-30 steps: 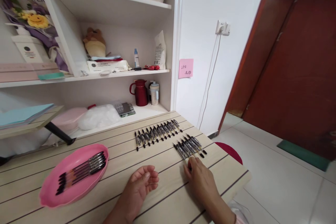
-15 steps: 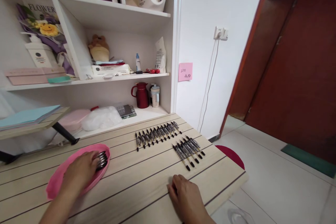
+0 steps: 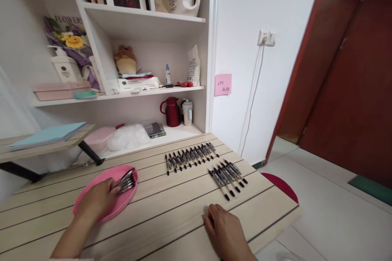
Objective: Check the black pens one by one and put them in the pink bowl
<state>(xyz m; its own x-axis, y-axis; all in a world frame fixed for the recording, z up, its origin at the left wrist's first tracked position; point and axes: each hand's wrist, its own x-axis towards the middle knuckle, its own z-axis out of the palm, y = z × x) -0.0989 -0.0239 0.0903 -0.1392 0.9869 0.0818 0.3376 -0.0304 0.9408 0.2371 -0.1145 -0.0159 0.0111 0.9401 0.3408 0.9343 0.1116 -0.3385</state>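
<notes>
- L hand (image 3: 98, 197): grip pinched on 1 pen (image 3: 126, 175), approx. 8 o'clock, w/ other pens (image 3: 128, 184) in pink tray (image 3: 122, 203).
- R hand (image 3: 225, 228): curled on tabletop (image 3: 171, 204), can't tell if holding.
- Short pen row (image 3: 227, 177) 12 o'clock of it, long row (image 3: 188, 156) 11.

Glossy plastic pens (image 3: 127, 182), smooth plastic tray (image 3: 123, 202)

Soft, even light lit the room. The smooth white wall (image 3: 239, 20) looked brightest, while the tall red-brown door (image 3: 349, 89) looked dark. Grey shade filled the back of the white box-shaped shelves (image 3: 147, 13). Tiny shiny spots showed on the thin black-and-clear pens (image 3: 217, 181). The bare left hand (image 3: 97, 197) was blurry. Things near the sides looked stretched, and the door leaned.
</notes>
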